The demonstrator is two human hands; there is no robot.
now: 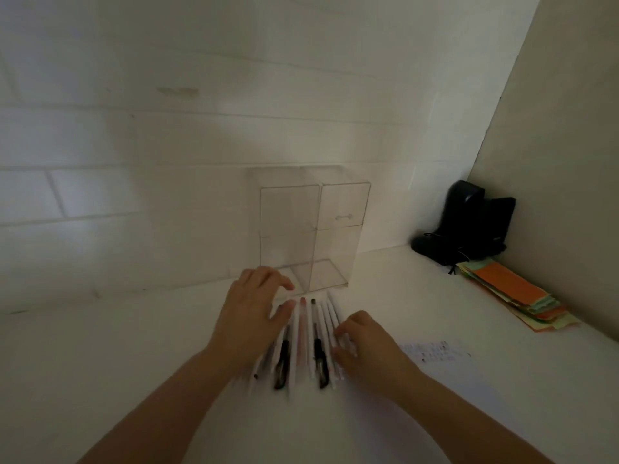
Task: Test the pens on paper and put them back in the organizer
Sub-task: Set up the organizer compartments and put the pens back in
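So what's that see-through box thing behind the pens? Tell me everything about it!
The organizer is a clear box, likely acrylic or plastic, standing upright on the white table against the wall. Thin walls split it into open compartments, and its upper right part is a small drawer with a clear handle. It looks empty. The pens lie just in front of it. The left hand hovers near its lower front corner; contact is unclear.

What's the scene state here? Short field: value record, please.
surface: white table
pens: row of white pens lying side by side on the table, between the hands
organizer: clear acrylic organizer behind the pens, by the wall; no pens visible inside
left hand: over the row's left side, fingers curled, grip unclear
right hand: fingers on the row's right side
paper: sheet with marks, right of the hands
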